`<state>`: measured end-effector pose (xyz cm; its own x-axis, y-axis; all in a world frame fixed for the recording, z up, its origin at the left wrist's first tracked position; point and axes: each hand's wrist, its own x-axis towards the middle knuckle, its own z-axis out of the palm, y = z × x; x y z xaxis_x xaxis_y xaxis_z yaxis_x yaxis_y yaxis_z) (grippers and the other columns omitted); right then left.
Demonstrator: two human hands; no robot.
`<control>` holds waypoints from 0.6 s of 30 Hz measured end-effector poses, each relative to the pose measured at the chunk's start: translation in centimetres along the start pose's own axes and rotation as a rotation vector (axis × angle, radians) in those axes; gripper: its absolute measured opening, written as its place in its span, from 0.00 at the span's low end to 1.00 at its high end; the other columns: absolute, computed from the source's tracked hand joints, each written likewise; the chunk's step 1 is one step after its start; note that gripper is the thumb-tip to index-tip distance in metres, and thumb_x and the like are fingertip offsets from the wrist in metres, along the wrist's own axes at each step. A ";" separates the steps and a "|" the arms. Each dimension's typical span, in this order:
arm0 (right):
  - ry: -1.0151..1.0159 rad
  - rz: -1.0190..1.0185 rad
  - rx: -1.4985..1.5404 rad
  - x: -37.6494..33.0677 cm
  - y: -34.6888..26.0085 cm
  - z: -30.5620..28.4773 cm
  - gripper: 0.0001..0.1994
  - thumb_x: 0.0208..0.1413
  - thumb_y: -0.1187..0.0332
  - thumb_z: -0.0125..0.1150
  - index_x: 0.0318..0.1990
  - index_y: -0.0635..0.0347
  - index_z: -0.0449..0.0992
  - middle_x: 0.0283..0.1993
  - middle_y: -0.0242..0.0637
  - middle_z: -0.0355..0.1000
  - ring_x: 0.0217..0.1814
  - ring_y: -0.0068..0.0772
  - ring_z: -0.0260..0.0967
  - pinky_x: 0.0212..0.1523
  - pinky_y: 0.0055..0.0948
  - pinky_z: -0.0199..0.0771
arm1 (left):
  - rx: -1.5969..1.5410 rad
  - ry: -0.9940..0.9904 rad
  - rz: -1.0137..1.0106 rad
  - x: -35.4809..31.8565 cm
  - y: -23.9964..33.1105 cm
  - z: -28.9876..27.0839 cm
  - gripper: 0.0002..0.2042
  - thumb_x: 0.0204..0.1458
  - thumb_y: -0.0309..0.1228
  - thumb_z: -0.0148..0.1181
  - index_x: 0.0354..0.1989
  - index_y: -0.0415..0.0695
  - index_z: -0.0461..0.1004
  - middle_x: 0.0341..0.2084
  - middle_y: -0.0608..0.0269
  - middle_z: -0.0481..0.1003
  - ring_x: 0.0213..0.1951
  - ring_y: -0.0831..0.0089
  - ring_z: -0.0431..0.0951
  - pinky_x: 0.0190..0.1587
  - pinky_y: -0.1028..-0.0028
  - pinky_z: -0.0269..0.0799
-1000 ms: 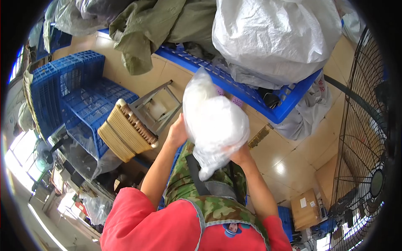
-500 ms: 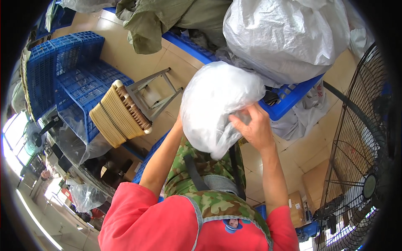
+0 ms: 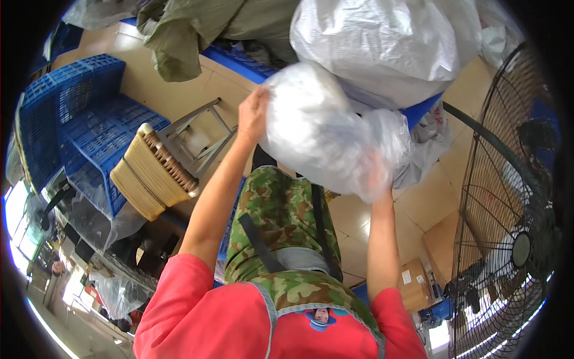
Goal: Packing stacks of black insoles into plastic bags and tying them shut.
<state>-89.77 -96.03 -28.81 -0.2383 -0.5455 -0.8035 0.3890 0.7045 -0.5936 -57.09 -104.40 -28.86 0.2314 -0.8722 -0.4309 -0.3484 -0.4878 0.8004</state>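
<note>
A translucent white plastic bag (image 3: 311, 116), full and rounded, is held up in front of me above my camouflage apron. My left hand (image 3: 253, 113) is closed on its left side, with the fingertips partly hidden behind the plastic. My right hand (image 3: 375, 173) is at the bag's lower right end, behind or within loose, crumpled film. Motion and plastic smear its fingers, so their grip is unclear. What fills the bag cannot be made out.
Beyond the bag, a large white woven sack (image 3: 382, 48) rests on a blue crate (image 3: 421, 110), beside olive-green cloth (image 3: 191, 36). To the left are a woven-seat stool (image 3: 149, 173) and blue plastic crates (image 3: 95, 125). A large black fan (image 3: 508, 221) stands right, near cardboard boxes (image 3: 415, 284).
The bag has moved up and stretched out to the right. My left hand has come into view on its left side. My right hand has lowered and is now veiled by film.
</note>
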 end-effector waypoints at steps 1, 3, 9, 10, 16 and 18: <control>0.104 -0.057 0.037 -0.9 -1.5 1.5 0.19 0.51 0.75 0.54 0.53 0.63 0.68 0.48 0.42 0.70 0.49 0.36 0.70 0.45 0.31 0.72 | -0.067 0.087 0.024 0.7 -2.1 -0.5 0.15 0.59 0.33 0.49 0.48 0.36 0.73 0.38 0.53 0.77 0.38 0.66 0.77 0.45 0.68 0.71; -0.003 -0.020 0.072 -2.5 -4.2 3.0 0.16 0.51 0.75 0.54 0.49 0.61 0.71 0.42 0.39 0.73 0.39 0.31 0.72 0.39 0.25 0.71 | -0.754 0.132 -0.277 2.7 -7.3 -3.3 0.14 0.58 0.32 0.51 0.46 0.36 0.74 0.38 0.53 0.77 0.38 0.64 0.77 0.44 0.67 0.72; -0.131 -0.052 -0.028 -3.8 -6.2 0.7 0.11 0.47 0.78 0.53 0.41 0.59 0.71 0.37 0.35 0.73 0.25 0.19 0.62 0.25 0.18 0.59 | -0.413 -0.015 -0.265 4.1 -9.7 -3.0 0.20 0.60 0.38 0.48 0.57 0.41 0.65 0.43 0.56 0.75 0.45 0.67 0.75 0.48 0.67 0.73; -0.137 -0.066 -0.064 -4.4 -6.6 1.3 0.09 0.47 0.78 0.53 0.38 0.59 0.70 0.33 0.33 0.70 0.22 0.17 0.59 0.24 0.19 0.55 | -0.429 -0.020 -0.259 4.7 -9.6 -3.2 0.19 0.60 0.37 0.48 0.57 0.41 0.65 0.43 0.56 0.75 0.45 0.67 0.75 0.48 0.67 0.73; -0.313 -0.238 -0.323 -5.1 -6.1 1.8 0.09 0.52 0.71 0.58 0.40 0.58 0.71 0.33 0.27 0.68 0.28 0.18 0.62 0.31 0.20 0.62 | -0.509 0.013 -0.201 3.1 -8.8 -1.7 0.19 0.59 0.36 0.50 0.55 0.40 0.66 0.43 0.55 0.74 0.43 0.64 0.75 0.47 0.67 0.72; -0.335 -0.137 -0.253 -5.5 -6.6 1.9 0.10 0.57 0.64 0.57 0.41 0.60 0.74 0.35 0.28 0.70 0.34 0.21 0.65 0.38 0.23 0.64 | -0.530 0.042 -0.183 2.8 -8.8 -1.9 0.19 0.58 0.35 0.50 0.55 0.40 0.66 0.42 0.54 0.74 0.43 0.63 0.75 0.47 0.67 0.71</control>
<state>-89.34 -98.55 -20.34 0.0451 -0.7290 -0.6830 0.1340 0.6820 -0.7190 -51.64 -102.46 -36.29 0.2851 -0.7673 -0.5744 0.2026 -0.5375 0.8186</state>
